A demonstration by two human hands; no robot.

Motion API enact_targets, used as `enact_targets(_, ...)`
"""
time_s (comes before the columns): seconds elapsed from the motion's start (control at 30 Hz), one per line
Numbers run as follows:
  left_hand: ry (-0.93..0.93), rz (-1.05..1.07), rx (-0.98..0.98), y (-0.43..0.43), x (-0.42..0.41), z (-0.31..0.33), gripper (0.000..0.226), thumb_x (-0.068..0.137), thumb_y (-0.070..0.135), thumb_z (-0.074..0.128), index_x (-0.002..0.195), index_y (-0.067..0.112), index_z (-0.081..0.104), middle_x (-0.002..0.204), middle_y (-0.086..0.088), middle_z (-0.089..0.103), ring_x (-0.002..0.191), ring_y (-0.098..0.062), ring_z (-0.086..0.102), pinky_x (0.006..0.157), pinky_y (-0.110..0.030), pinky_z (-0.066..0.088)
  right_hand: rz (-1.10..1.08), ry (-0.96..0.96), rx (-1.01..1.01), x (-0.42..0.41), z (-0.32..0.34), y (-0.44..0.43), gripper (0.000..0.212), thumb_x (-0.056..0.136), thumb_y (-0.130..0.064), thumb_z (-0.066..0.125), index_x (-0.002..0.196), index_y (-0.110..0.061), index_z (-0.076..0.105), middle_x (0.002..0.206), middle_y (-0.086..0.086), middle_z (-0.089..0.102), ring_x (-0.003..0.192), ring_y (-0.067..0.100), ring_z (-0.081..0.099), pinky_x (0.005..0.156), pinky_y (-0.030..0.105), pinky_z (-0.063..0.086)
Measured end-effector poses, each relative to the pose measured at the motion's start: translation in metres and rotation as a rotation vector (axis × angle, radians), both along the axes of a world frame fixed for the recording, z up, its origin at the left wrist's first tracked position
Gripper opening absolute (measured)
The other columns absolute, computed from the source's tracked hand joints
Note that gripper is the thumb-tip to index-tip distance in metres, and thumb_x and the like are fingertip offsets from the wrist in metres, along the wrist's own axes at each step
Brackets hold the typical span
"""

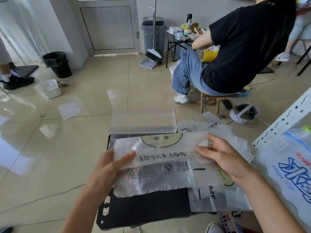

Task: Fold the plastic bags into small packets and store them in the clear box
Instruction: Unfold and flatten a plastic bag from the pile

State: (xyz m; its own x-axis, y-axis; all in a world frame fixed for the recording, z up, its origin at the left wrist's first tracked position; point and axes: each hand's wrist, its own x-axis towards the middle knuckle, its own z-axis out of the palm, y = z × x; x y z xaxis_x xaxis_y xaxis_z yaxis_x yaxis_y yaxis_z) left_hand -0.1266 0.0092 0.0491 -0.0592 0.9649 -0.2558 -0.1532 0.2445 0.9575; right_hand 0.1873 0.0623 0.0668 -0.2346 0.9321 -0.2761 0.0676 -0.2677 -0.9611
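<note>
1. The left hand [109, 165] pinches the left edge of a translucent white plastic bag printed with a smiley face and "THANK YOU" [156, 167], with the thumb on top.
2. The right hand [223, 157] pinches the right edge of the same bag.
3. The bag is held just over a flat black low table [148, 209].
4. A clear rectangular plastic box [143, 121] stands at the far edge of the table, just behind the bag.
5. More translucent printed bags [212, 197] lie at the right side.

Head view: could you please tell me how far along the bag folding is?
No packets show in the clear box. In hand: the left hand and right hand hold the smiley bag, partly folded. Left: finish this packet, fold the other bags to its right, store all.
</note>
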Motion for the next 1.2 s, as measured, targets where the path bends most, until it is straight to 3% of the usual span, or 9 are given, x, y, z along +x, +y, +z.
enact_targets(0.17, 0.159, -0.038, 0.056, -0.004, 0.004, -0.003, 0.029, 0.099, 0.032, 0.064, 0.114, 0.011, 0.075, 0.106, -0.014, 0.079, 0.097, -0.034, 0.077, 0.084, -0.045, 0.061, -0.026, -0.03, -0.02, 0.004, -0.003, -0.001, 0.034, 0.09, -0.035, 0.072, 0.112, -0.009, 0.069, 0.112, -0.004, 0.077, 0.119, 0.019, 0.068, 0.103, 0.026, 0.046)
enact_targets(0.27, 0.116, -0.034, 0.059, -0.005, 0.01, -0.002, 0.028, 0.099, 0.033, 0.063, 0.121, 0.018, 0.073, 0.112, -0.011, 0.078, 0.104, -0.029, 0.076, 0.088, -0.043, 0.061, -0.005, 0.007, -0.099, 0.004, -0.004, -0.003, 0.084, 0.079, -0.052, 0.084, 0.147, -0.018, 0.048, 0.145, -0.01, 0.057, 0.139, 0.011, 0.049, 0.121, 0.038, 0.033)
enact_targets(0.37, 0.113, 0.078, 0.098, -0.001, 0.008, 0.002, 0.025, 0.094, 0.028, 0.066, 0.113, 0.014, 0.073, 0.102, -0.006, 0.081, 0.094, -0.021, 0.079, 0.072, -0.028, 0.062, 0.119, 0.143, -0.084, 0.012, 0.001, -0.002, 0.064, 0.088, -0.023, 0.081, 0.146, -0.019, 0.054, 0.141, 0.009, 0.066, 0.133, 0.031, 0.06, 0.114, 0.05, 0.044)
enact_targets(0.47, 0.158, 0.104, 0.103, 0.0, 0.0, -0.002, 0.034, 0.089, 0.037, 0.071, 0.118, 0.018, 0.072, 0.109, -0.003, 0.08, 0.103, -0.022, 0.077, 0.088, -0.041, 0.059, 0.204, 0.144, -0.031, 0.018, 0.006, -0.003, 0.062, 0.086, -0.001, 0.076, 0.143, -0.016, 0.055, 0.131, 0.022, 0.069, 0.127, 0.044, 0.062, 0.109, 0.051, 0.047)
enact_targets(0.57, 0.138, 0.096, 0.109, 0.0, 0.001, -0.002, 0.031, 0.092, 0.029, 0.07, 0.118, 0.013, 0.071, 0.108, -0.009, 0.08, 0.102, -0.026, 0.076, 0.084, -0.037, 0.06, 0.142, 0.063, 0.019, 0.012, 0.0, -0.001, 0.051, 0.088, -0.006, 0.077, 0.136, -0.015, 0.063, 0.123, 0.019, 0.074, 0.122, 0.046, 0.063, 0.107, 0.059, 0.044)
enact_targets(0.67, 0.108, 0.052, 0.127, -0.001, 0.005, -0.001, 0.025, 0.096, 0.02, 0.068, 0.117, 0.008, 0.071, 0.108, -0.018, 0.078, 0.101, -0.037, 0.076, 0.087, -0.048, 0.06, 0.026, 0.022, 0.026, 0.008, -0.002, 0.0, 0.033, 0.096, -0.003, 0.062, 0.126, -0.014, 0.069, 0.112, 0.014, 0.079, 0.112, 0.035, 0.072, 0.097, 0.047, 0.054)
enact_targets(0.9, 0.086, 0.053, 0.134, -0.001, 0.007, -0.001, 0.026, 0.097, 0.015, 0.065, 0.122, 0.009, 0.07, 0.11, -0.017, 0.078, 0.101, -0.037, 0.076, 0.082, -0.044, 0.064, 0.003, -0.084, 0.037, 0.002, -0.007, 0.0, 0.029, 0.105, -0.008, 0.05, 0.12, -0.018, 0.073, 0.104, 0.016, 0.079, 0.101, 0.048, 0.07, 0.092, 0.051, 0.054)
enact_targets(1.0, 0.121, 0.083, 0.155, 0.0, 0.006, -0.003, 0.028, 0.096, 0.02, 0.067, 0.123, 0.013, 0.07, 0.111, -0.012, 0.079, 0.104, -0.032, 0.076, 0.091, -0.049, 0.058, 0.063, 0.031, -0.03, 0.004, -0.005, 0.0, 0.033, 0.102, -0.009, 0.05, 0.127, -0.016, 0.071, 0.116, 0.021, 0.075, 0.111, 0.045, 0.069, 0.1, 0.057, 0.05)
enact_targets(1.2, 0.158, 0.101, 0.166, 0.001, 0.004, -0.007, 0.028, 0.095, 0.021, 0.069, 0.122, 0.014, 0.069, 0.11, -0.009, 0.079, 0.103, -0.03, 0.076, 0.096, -0.052, 0.056, 0.105, 0.365, -0.234, 0.006, 0.001, 0.002, 0.061, 0.104, -0.047, 0.033, 0.142, -0.009, 0.06, 0.132, 0.024, 0.068, 0.115, 0.039, 0.066, 0.099, 0.052, 0.046)
